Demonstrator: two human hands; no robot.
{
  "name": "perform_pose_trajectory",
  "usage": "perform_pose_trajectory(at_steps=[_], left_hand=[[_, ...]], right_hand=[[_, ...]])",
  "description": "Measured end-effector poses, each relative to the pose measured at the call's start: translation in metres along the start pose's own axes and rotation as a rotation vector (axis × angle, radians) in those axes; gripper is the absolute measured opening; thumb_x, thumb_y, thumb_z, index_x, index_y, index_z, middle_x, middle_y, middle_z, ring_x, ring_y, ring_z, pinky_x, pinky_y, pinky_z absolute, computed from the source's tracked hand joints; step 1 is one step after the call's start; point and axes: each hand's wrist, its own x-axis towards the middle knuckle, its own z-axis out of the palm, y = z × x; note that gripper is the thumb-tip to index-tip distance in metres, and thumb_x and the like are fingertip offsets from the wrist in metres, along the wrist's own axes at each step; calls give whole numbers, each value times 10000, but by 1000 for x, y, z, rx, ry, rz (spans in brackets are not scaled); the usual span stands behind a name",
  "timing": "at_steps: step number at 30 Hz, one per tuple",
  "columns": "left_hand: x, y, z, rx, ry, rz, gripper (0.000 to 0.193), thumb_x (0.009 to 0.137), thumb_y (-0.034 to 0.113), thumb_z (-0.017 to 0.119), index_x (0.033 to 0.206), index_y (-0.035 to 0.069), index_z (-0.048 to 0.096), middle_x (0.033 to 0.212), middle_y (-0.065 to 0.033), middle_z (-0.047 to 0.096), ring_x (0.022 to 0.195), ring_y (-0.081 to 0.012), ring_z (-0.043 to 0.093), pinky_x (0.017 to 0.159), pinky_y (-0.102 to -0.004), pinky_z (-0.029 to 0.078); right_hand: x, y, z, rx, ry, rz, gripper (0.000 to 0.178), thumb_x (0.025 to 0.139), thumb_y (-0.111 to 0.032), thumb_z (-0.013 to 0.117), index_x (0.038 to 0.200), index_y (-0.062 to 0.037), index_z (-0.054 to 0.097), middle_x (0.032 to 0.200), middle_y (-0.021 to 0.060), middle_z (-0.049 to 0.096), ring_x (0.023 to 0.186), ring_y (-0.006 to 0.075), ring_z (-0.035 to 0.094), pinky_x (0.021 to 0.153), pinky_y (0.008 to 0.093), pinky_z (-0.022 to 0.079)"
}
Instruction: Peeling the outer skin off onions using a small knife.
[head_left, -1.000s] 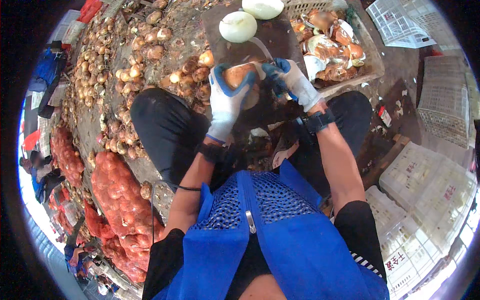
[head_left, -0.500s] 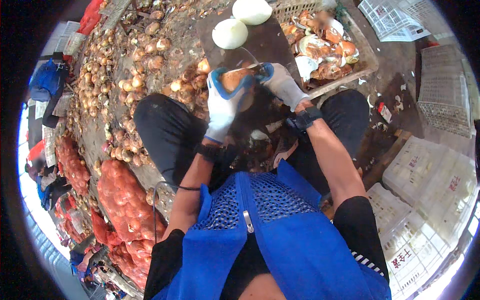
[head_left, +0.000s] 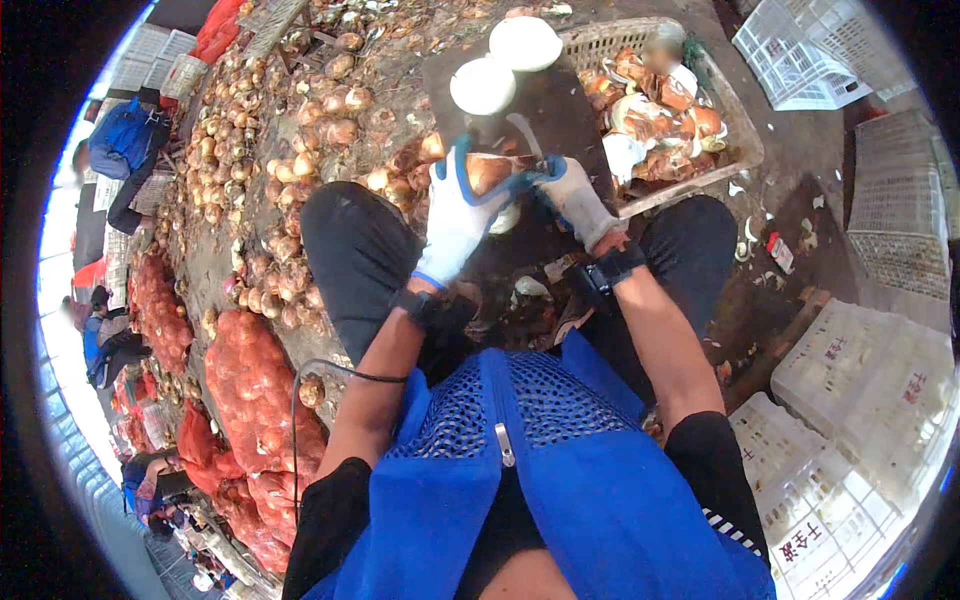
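My left hand, in a white glove with blue palm and fingers, is closed around a brown-skinned onion. Close beside it on the right, my right hand, gloved the same way, is closed on what looks like a small knife, mostly hidden by the fingers. A pale curved sliver, blurred, shows just above the hands; whether it is blade or peel I cannot tell. Beyond the hands, two peeled white onions sit on a dark board. Another white rounded piece shows partly below the held onion.
A plastic crate of onion skins stands right of the board. Loose unpeeled onions cover the ground at left, above filled red mesh sacks. White crates stand at right. Other people are at far left.
The whole view has shifted slightly, so the scene sits farther right. My left fingers have spread around the onion, and the white piece beneath it now shows.
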Motion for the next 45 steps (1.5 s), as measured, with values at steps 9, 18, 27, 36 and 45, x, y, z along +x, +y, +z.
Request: perform_pose_trajectory(at_steps=[9,18,27,36,45], left_hand=[[20,-17,10,13,-18,-74,898,609,432,892,1304,52,469,1174,-222,567,1096,-390,551,921,-436,484],[25,-24,1,-81,-105,-175,767,616,420,887,1203,62,548,1088,-173,628,1009,-326,624,863,-415,517],[28,-25,-18,-812,-116,-360,491,802,206,796,1204,2,604,1068,-114,675,971,-160,646,866,-316,532],[11,-2,-21,-1753,-363,-429,621,937,394,561,1434,46,433,1383,-141,542,1236,-308,558,1041,-463,464],[10,-7,-29,-1721,-330,-556,786,864,584,588,1431,60,440,1434,-147,498,1302,-328,500,1078,-507,422]], right_hand=[[-3,13,12,73,69,-111,308,741,-165,810,1011,-46,721,933,133,738,857,239,702,796,349,527],[-14,10,10,153,104,-89,282,752,-187,794,962,-15,717,901,153,735,831,231,702,771,348,526],[-28,5,-20,-36,219,-310,293,784,-253,748,1001,-59,719,912,188,711,882,345,691,773,401,523],[-35,19,-75,-518,552,-369,325,856,-316,640,1062,-70,590,959,209,670,895,422,643,792,505,498],[-93,-66,-40,355,-21,-135,302,870,-242,763,1085,-54,663,819,-7,627,691,89,560,595,264,454]])
